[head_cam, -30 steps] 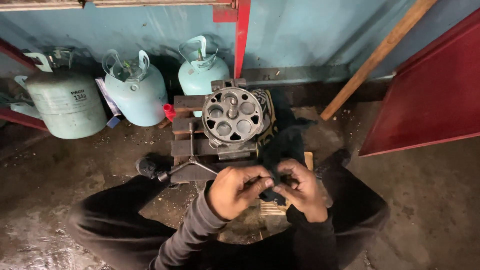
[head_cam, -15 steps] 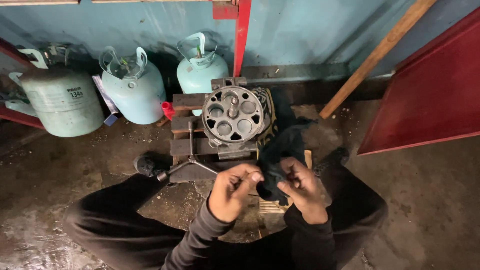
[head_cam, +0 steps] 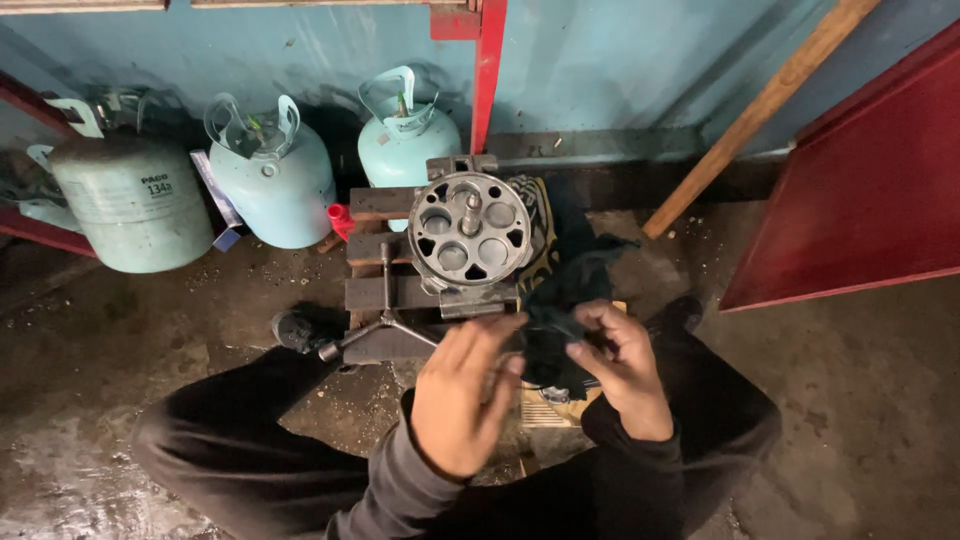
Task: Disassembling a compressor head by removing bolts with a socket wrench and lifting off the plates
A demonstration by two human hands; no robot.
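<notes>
Head view: fingers (head_cam: pixel 590 325) of the right hand (head_cam: pixel 625 370) pinched a dark cloth (head_cam: pixel 560 300), just right of the round metal housing (head_cam: pixel 470 232) on the wooden block (head_cam: pixel 375 290). Left hand (head_cam: pixel 462 395) fingers spread loosely, touching the cloth's near edge. Three gas cylinders (head_cam: pixel 275 180) stood far left.

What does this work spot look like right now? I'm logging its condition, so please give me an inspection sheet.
Surface: bare concrete floor, stained, gritty.
Job's things: round metal part with holes on a stack of metal blocks; dark rag.
Clutter: three-armed wrench leaning on the blocks; small red cap.
Hands: right hand pinches the rag; left hand open beside it, fingers spread.
Cables: nothing seen.
Surroundings: three gas cylinders against a blue wall; red panel; leaning wooden pole.
</notes>
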